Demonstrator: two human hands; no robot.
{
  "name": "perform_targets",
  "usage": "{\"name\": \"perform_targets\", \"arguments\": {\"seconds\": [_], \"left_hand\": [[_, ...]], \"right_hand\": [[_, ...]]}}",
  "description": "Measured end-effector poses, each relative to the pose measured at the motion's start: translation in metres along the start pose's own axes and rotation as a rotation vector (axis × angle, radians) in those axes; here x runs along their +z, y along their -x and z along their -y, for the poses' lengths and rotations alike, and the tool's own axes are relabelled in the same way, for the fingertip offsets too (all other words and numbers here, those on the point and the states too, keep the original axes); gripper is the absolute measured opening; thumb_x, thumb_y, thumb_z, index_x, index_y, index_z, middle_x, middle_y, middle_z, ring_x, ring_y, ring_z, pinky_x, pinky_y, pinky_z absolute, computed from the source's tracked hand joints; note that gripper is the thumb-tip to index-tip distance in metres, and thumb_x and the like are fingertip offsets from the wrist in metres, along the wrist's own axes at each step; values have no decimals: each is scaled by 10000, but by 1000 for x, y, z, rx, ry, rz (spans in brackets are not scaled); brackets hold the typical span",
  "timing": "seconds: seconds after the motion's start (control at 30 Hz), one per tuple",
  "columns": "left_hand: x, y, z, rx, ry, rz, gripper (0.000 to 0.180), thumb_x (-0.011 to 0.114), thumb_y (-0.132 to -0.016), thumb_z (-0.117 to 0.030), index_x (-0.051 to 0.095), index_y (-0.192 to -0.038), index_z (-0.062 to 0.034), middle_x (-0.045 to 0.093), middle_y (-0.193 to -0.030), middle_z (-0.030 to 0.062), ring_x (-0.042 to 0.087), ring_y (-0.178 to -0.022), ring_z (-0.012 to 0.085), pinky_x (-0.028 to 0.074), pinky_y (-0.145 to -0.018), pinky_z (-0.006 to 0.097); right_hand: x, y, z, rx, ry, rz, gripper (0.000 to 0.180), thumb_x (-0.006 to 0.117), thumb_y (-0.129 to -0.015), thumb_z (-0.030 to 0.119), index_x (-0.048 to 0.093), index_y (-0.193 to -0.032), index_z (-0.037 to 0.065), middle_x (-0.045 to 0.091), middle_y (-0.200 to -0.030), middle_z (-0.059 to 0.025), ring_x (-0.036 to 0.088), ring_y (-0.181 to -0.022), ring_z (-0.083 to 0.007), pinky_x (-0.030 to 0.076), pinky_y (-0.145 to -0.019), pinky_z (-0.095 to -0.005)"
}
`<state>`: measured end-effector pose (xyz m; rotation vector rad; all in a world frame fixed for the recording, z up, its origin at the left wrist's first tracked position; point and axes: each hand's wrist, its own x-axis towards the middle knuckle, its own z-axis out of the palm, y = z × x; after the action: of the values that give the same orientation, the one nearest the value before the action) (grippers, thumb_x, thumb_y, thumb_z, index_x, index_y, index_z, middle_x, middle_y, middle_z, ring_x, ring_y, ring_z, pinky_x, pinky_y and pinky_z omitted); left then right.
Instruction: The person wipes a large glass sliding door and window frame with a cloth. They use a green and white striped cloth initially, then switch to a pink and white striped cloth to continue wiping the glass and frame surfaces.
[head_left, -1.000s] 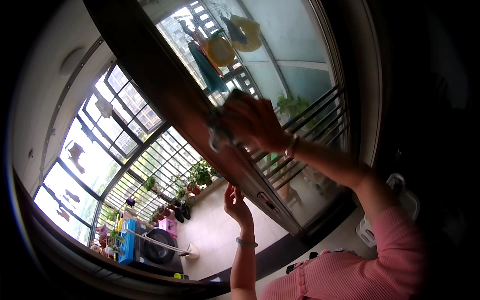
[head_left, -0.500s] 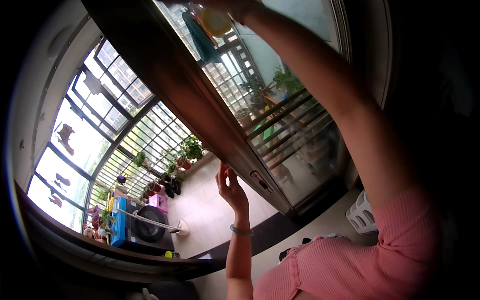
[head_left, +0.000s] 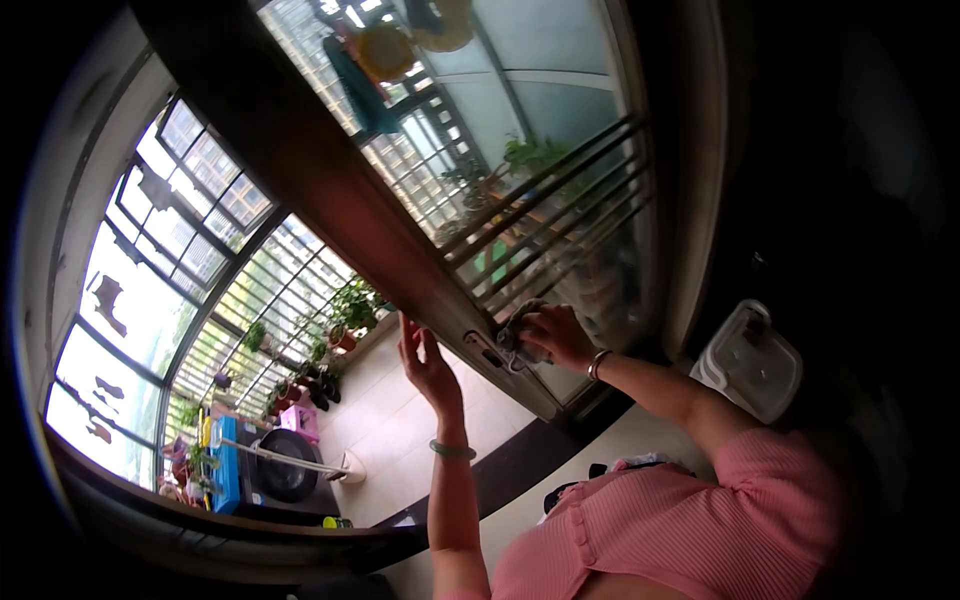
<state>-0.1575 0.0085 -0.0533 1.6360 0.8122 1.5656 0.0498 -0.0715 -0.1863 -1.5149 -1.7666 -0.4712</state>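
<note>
A brown-framed glass sliding door [head_left: 350,220] slants across the view. My right hand [head_left: 565,338] is closed around a crumpled grey cloth [head_left: 512,345], held against the door beside its recessed handle [head_left: 482,348]. Part of the cloth is hidden under the fingers. My left hand [head_left: 432,378] is at the door's left edge, fingers stretched upward and the thumb apart, with nothing seen in it. Whether its fingertips press on the frame is hard to tell.
Dark rails [head_left: 560,190] cross behind the glass. Through the opening lie a tiled balcony floor [head_left: 390,430], potted plants [head_left: 350,305], a black front-loading washing machine [head_left: 287,465] and a pink crate [head_left: 299,422]. A lidded translucent bin [head_left: 752,360] stands at the right.
My right hand has come down from the top of the door to the area beside the handle. The left hand stays at the door edge. The view has shifted, bringing the bin more into sight.
</note>
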Motion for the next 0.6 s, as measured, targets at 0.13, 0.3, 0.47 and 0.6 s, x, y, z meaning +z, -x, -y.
{"name": "perform_targets", "arguments": {"seconds": [0.13,0.3,0.47,0.6], "left_hand": [[9,14,-16,140,-54,-55,451,543,-1012,-45,486,-1456,-99,506,-1289,58,547,-1112,142,478,-953,306],[0,58,-39,4,205,93,227,560,-1014,-88,577,-1227,-12,647,-987,40,613,-886,120,494,-773,248],[-23,82,-62,-138,367,357,126,540,-1026,-123,566,-1069,-8,602,-912,24,560,-786,75,462,-710,223],[-69,71,-18,-341,491,434,180,551,-1024,-135,579,-1140,0,610,-1025,42,535,-834,58,435,-696,220]], "right_hand": [[-18,7,23,509,-263,19,386,768,-804,278,661,-1161,174,648,-1132,-56,556,-1136,-304,452,-905,-417],[-109,-50,82,750,-697,-46,460,795,-792,436,687,-1087,101,680,-1052,-138,634,-1005,-320,470,-858,-406],[-151,-88,136,149,-181,-219,467,773,-812,446,667,-1051,59,672,-965,-101,624,-874,-301,436,-837,-404],[-142,-123,200,94,-203,-202,321,742,-861,323,661,-1031,64,645,-1028,-115,614,-882,-343,449,-841,-426]]}}
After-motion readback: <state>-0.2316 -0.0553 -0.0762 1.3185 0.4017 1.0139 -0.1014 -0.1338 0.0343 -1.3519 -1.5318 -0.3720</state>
